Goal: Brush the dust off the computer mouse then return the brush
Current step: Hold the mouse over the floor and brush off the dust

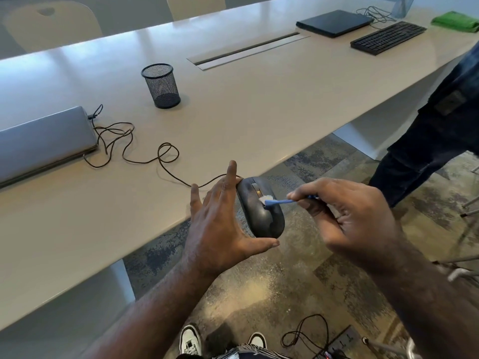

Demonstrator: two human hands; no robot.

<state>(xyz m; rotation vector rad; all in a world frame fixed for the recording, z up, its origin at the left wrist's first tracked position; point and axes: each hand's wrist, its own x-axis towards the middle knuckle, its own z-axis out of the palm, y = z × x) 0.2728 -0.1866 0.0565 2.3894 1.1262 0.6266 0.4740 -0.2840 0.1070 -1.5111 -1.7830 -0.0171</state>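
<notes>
Long pale table [259,120], black mesh cup [161,85] upright on it. Your left hand [220,221] clasps the dark corded mouse [261,216] just off the edge. Your right hand [350,218] pinches the small blue brush [280,202], white bristles seemingly touching the mouse.

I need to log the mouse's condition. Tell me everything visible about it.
The computer mouse is dark grey, plastic-looking and dusty, with a scroll wheel and a thin dark cord trailing onto the table. The left hand holds it tilted beyond the table edge, thumb under its rear. The blue brush, pinched by the right hand, touches its top.
</notes>
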